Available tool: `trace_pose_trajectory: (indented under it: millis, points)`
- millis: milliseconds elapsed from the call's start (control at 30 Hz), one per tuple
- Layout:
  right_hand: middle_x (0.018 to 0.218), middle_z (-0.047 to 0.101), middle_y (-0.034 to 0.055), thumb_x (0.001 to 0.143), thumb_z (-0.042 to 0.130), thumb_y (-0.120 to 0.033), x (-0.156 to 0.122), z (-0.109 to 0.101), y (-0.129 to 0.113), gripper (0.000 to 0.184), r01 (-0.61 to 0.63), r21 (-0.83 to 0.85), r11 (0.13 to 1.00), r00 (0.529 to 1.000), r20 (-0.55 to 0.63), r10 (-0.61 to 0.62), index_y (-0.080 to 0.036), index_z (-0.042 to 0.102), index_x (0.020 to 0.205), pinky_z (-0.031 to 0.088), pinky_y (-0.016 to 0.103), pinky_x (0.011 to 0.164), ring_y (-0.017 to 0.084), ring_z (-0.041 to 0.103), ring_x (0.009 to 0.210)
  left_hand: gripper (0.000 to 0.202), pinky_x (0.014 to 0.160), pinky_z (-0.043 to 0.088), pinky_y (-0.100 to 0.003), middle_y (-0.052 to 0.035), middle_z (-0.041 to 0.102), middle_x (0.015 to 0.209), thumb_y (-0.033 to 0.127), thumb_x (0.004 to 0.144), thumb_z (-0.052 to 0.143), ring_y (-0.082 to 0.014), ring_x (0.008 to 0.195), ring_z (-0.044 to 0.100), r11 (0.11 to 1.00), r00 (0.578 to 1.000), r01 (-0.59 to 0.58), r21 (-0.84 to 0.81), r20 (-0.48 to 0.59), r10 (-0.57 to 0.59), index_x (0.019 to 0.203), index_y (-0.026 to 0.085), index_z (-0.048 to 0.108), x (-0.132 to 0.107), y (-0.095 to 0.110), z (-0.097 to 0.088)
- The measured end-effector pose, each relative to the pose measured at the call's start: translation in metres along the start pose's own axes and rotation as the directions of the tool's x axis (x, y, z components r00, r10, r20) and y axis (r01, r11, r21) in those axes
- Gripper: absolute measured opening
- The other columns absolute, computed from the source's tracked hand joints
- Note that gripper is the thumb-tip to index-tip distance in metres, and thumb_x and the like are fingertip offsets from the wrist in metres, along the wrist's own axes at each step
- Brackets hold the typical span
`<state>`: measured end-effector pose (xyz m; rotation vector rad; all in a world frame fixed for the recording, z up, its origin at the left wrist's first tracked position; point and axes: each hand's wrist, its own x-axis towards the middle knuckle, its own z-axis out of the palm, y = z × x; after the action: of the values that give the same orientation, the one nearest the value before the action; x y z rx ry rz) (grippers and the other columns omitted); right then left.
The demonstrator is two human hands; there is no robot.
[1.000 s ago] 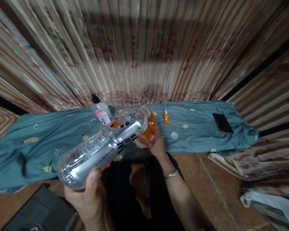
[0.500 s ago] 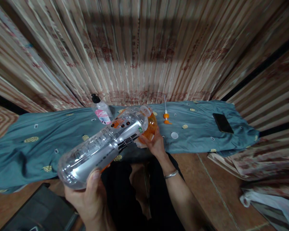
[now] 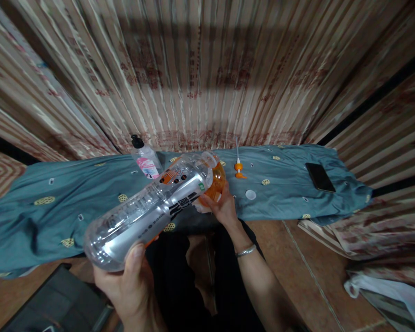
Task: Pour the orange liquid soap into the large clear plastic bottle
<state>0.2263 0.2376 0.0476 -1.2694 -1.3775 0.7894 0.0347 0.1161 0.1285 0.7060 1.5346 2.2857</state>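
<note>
My left hand (image 3: 133, 281) is wrapped round the lower end of a large clear plastic bottle (image 3: 148, 212) with a silver label. The bottle is tilted, its open mouth pointing to the upper right, above an orange bottle (image 3: 217, 180). My right hand (image 3: 223, 203) is closed round that orange bottle, which is partly hidden behind the clear one. Whether any liquid passes between them I cannot tell. Beyond my right hand, an orange and white pump head (image 3: 239, 169) lies on the cloth, and a small white round cap (image 3: 251, 194) lies nearer.
A bottle with a black pump and pink label (image 3: 146, 159) stands at the back left. A black phone (image 3: 320, 177) lies on the right of the teal patterned cloth (image 3: 283, 198). Curtains (image 3: 207, 69) hang close behind. A dark box (image 3: 51, 299) sits at lower left.
</note>
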Motion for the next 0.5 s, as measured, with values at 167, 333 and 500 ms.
trace_pose_trajectory:
  millis: [167, 333, 500]
  points:
    - [0.136, 0.083, 0.015, 0.086, 0.088, -0.051, -0.0006, -0.0011, 0.0013, 0.081, -0.006, -0.011, 1.0, 1.0, 0.017, 0.006, -0.022, 0.058, 0.155, 0.066, 0.058, 0.11, 0.039, 0.082, 0.125, 0.054, 0.107, 0.064, -0.054, -0.0017, 0.08, 0.105, 0.043, 0.065, 0.103, -0.0297, 0.103, 0.079, 1.0, 1.0, 0.009, 0.011, -0.004, -0.009, 0.11, 0.025, 0.079, -0.0001, -0.0018, -0.0021]
    - [0.135, 0.083, 0.0154, 0.084, 0.091, -0.051, 0.0002, -0.0002, 0.0052, 0.086, -0.018, -0.041, 0.999, 1.0, 0.003, 0.018, -0.021, 0.056, 0.157, 0.068, 0.056, 0.107, 0.039, 0.082, 0.123, 0.056, 0.114, 0.06, -0.052, -0.0003, 0.078, 0.103, 0.041, 0.063, 0.104, -0.0275, 0.104, 0.077, 0.999, 1.0, 0.031, -0.015, 0.001, -0.031, 0.112, 0.026, 0.08, -0.0011, -0.001, -0.0024]
    - [0.138, 0.082, 0.0157, 0.084, 0.091, -0.051, 0.0007, -0.0005, 0.006, 0.083, 0.003, -0.051, 0.999, 1.0, -0.005, -0.004, -0.021, 0.057, 0.155, 0.066, 0.056, 0.111, 0.038, 0.081, 0.127, 0.064, 0.115, 0.058, -0.058, -0.0008, 0.076, 0.101, 0.04, 0.061, 0.104, -0.0296, 0.104, 0.077, 0.998, 0.998, 0.065, -0.023, 0.012, -0.065, 0.117, 0.023, 0.078, -0.0003, -0.0006, -0.0008]
